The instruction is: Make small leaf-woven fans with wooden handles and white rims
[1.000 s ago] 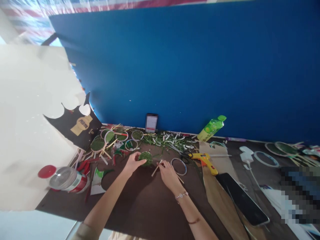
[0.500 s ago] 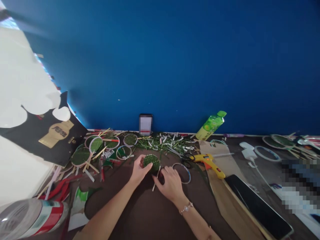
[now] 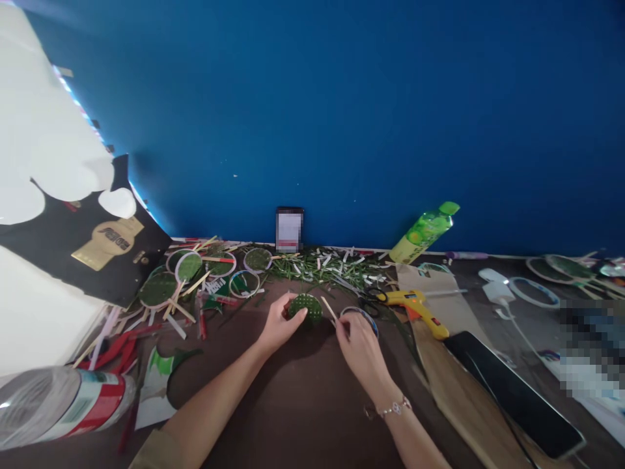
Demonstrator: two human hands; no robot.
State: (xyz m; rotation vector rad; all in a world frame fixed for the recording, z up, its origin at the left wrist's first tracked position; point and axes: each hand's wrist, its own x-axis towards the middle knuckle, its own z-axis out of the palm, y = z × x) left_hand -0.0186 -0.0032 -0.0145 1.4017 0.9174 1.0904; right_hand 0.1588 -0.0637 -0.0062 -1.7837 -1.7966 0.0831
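In my left hand [image 3: 282, 324] is a round green disc [image 3: 306, 309] with pale dots, pinched near its left edge with the thumb on top. My right hand [image 3: 360, 345] has a thin pale wooden stick [image 3: 329, 308] between its fingertips, pointing up and left toward the disc, a small gap apart from it. A pale ring with blue marks [image 3: 372, 321] lies just behind my right hand, partly covered by it. Beyond both hands is a heap of green and white strips [image 3: 327, 267].
Several green discs with rims and sticks [image 3: 159, 290] lie at the left, near a clear plastic bottle [image 3: 63, 407]. A yellow glue gun [image 3: 415, 309], a black phone [image 3: 515, 391] and a green drink bottle [image 3: 424, 232] are at the right. A blue wall [image 3: 312, 117] stands behind.
My right hand has moved right and away from the disc; the stick in it now tilts up to the left instead of lying against the disc's edge. The view has shifted slightly.
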